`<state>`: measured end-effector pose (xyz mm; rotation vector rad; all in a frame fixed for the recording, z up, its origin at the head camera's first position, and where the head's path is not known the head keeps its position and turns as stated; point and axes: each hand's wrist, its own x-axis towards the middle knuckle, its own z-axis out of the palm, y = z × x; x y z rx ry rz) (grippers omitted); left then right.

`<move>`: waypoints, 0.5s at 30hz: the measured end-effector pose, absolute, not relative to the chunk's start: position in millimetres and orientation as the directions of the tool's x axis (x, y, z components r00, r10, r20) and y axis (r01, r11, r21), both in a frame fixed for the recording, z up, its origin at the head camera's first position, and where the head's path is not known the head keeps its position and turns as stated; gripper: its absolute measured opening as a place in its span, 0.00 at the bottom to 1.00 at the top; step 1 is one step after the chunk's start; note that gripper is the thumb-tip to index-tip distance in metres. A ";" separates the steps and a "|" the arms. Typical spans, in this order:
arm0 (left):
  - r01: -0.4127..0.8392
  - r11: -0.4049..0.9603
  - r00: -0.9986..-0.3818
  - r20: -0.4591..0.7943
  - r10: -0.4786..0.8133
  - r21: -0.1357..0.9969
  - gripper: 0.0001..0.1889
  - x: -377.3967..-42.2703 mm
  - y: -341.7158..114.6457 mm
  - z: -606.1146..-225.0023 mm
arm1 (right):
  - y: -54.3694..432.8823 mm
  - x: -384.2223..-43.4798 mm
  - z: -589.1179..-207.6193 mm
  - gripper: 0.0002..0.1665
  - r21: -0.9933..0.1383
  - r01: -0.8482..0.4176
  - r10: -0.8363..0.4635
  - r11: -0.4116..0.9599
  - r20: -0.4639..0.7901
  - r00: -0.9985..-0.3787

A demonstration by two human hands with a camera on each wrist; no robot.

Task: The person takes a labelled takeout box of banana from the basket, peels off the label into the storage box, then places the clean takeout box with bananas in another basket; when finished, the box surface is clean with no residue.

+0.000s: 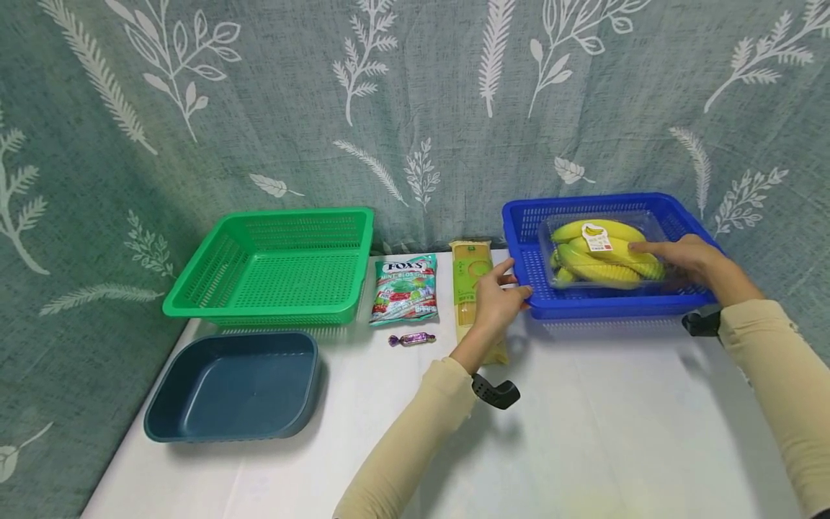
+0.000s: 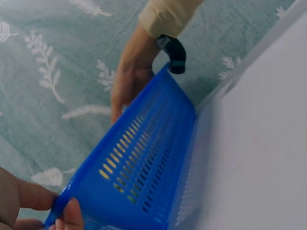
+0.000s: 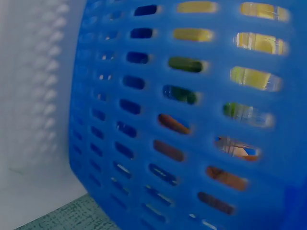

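A blue slotted basket (image 1: pixel 622 308) stands at the back right of the table. My left hand (image 1: pixel 499 303) pinches its near left rim between thumb and fingers, as the left wrist view of the basket wall (image 2: pixel 139 158) also shows. Inside lies a clear plastic box of bananas (image 1: pixel 603 270) with a white label on top. My right hand (image 1: pixel 697 261) reaches over the basket's right end and holds the right end of the box, one finger lying on top. Through the slots in the right wrist view, parts of the fingers (image 3: pixel 168 149) show below the yellow bananas (image 3: pixel 256 43); the rest is hidden.
Left of the blue basket lie a yellow-green noodle pack (image 1: pixel 472 277), a FOX'S candy bag (image 1: pixel 405 288) and a purple wrapped candy (image 1: pixel 412 339). A green basket (image 1: pixel 285 313) and a dark blue basin (image 1: pixel 305 404) stand at the left. A patterned curtain (image 1: pixel 447 94) hangs behind.
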<state>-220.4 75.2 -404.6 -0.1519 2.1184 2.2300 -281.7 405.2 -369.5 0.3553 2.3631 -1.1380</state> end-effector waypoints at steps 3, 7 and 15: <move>-0.113 -0.059 -0.993 -0.114 -0.020 0.992 0.33 -220.3 74.5 -405.5 | 403.8 -283.3 -369.1 0.78 -0.686 0.441 0.016 0.578 -0.531 -0.847; -0.116 -0.059 -0.993 -0.118 -0.020 0.991 0.33 -220.2 74.0 -406.2 | 404.3 -284.0 -370.5 0.77 -0.717 0.444 -0.012 0.538 -0.532 -0.846; -0.117 -0.064 -0.993 -0.118 -0.005 0.991 0.33 -221.6 73.2 -407.7 | 407.7 -287.2 -374.4 0.74 -0.775 0.465 -0.054 0.429 -0.536 -0.843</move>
